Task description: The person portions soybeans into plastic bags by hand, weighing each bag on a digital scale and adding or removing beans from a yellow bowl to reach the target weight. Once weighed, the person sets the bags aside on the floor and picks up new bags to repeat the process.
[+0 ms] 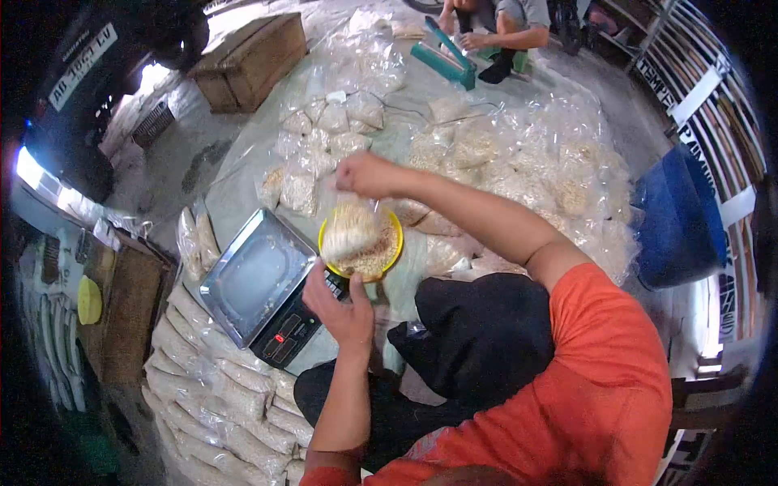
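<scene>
My right hand [362,175] is closed at the top of a clear plastic bag [352,229] of pale grains, which hangs over a yellow-rimmed bowl [399,241]. More pale grains lie in the bowl. At the bowl's near left edge is my left hand [342,309], its fingers apart, below the bag; whether it touches the rim is hard to tell. Just left of it stands a digital scale [258,275] with a metal pan and a red lit display. A few crumbs lie on the pan.
Filled bags [478,146] spread beyond the bowl, and stacked bags [219,397] lie at lower left. A blue barrel [679,219] stands at right, a cardboard box [250,63] at upper left. Another person sits by a green sealer [444,65] at the top.
</scene>
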A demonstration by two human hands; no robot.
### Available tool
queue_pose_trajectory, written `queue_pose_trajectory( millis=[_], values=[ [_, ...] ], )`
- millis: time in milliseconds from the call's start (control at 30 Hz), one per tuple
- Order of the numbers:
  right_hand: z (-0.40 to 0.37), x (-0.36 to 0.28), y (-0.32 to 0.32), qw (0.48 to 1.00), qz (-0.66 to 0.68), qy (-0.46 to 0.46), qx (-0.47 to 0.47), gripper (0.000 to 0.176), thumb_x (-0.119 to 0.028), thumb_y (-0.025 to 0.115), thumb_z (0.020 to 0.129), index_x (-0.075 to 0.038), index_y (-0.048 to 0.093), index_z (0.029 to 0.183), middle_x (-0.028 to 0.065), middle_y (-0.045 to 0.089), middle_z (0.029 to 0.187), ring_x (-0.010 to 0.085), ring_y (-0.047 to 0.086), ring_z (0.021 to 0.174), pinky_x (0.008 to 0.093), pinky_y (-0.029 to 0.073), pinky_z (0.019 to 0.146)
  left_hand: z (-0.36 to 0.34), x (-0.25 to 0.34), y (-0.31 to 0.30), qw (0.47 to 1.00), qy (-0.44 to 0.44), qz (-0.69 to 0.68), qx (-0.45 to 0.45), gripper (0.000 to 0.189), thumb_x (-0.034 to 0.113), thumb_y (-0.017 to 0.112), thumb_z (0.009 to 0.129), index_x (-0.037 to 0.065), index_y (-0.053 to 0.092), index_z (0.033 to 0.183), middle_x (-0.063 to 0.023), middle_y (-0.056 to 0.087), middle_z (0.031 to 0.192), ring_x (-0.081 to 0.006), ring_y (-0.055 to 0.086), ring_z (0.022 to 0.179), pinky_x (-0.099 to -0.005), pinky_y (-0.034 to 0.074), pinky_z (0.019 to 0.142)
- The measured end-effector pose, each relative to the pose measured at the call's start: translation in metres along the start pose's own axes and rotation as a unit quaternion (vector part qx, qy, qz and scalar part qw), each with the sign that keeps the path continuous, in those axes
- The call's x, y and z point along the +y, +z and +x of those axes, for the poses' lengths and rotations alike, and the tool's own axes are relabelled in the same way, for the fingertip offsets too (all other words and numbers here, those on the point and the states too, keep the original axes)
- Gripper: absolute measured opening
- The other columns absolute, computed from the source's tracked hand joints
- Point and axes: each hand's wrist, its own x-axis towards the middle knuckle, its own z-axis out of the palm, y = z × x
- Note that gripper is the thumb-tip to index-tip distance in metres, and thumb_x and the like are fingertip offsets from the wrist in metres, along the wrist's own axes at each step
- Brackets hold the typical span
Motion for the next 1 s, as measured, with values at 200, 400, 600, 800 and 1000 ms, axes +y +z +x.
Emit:
queue_pose_trajectory(
  millis=[200,400,600,800,1000],
  values=[
    [-0.060,-0.057,0.032,0.987,-0.039,-0.015,-0.157,0.052,-0.053,0.070,0.097,-0.005,0.068,0.077,0.0049,0.065,0.067,0.0138,0.060,0.061,0.0376,0.049,0.055,0.010,0.023,-0.019,0.983,0.149,0.075,0.073,0.070,0.022,0.072,0.097,-0.003,0.043,0.155,-0.0236,0.057,0.144,-0.0389,0.055,0.127,-0.0493,0.040,0.113],
    [-0.107,-0.088,0.026,0.944,0.210,0.082,-0.241,0.037,-0.046,0.065,0.100,-0.013,0.070,0.084,-0.0028,0.055,0.063,0.0106,0.052,0.056,0.0322,0.044,0.051,0.005,0.043,-0.029,0.996,0.073,-0.051,0.022,0.064,0.009,0.069,0.094,0.000,0.049,0.154,-0.0169,0.064,0.133,-0.0224,0.063,0.101,-0.0346,0.054,0.087],
    [-0.111,-0.054,0.032,0.944,0.251,-0.102,-0.188,0.023,-0.036,0.062,0.106,-0.016,0.070,0.099,-0.0080,0.053,0.070,0.0035,0.046,0.054,0.0231,0.038,0.045,-0.005,0.052,-0.018,0.994,0.009,-0.090,0.054,0.058,0.005,0.070,0.094,0.002,0.056,0.150,-0.0140,0.070,0.104,-0.0223,0.066,0.088,-0.0350,0.054,0.082],
    [-0.102,-0.068,-0.012,0.892,0.386,0.145,-0.188,0.032,-0.039,0.071,0.103,-0.009,0.066,0.095,-0.0050,0.055,0.069,0.0047,0.043,0.047,0.0238,0.033,0.039,-0.002,0.046,-0.042,0.999,0.053,-0.002,0.009,0.049,-0.001,0.065,0.092,0.004,0.061,0.140,-0.0148,0.059,0.093,-0.0330,0.061,0.085,-0.0402,0.052,0.079],
    [-0.074,-0.078,-0.007,0.917,0.342,0.088,-0.188,0.031,-0.036,0.074,0.101,-0.010,0.063,0.089,-0.0046,0.056,0.068,0.0046,0.046,0.050,0.0231,0.036,0.045,0.017,0.035,-0.082,0.981,0.071,0.066,-0.170,0.018,0.008,0.071,0.093,0.002,0.070,0.110,-0.0180,0.058,0.091,-0.0373,0.062,0.085,-0.0445,0.051,0.076]
  ],
)
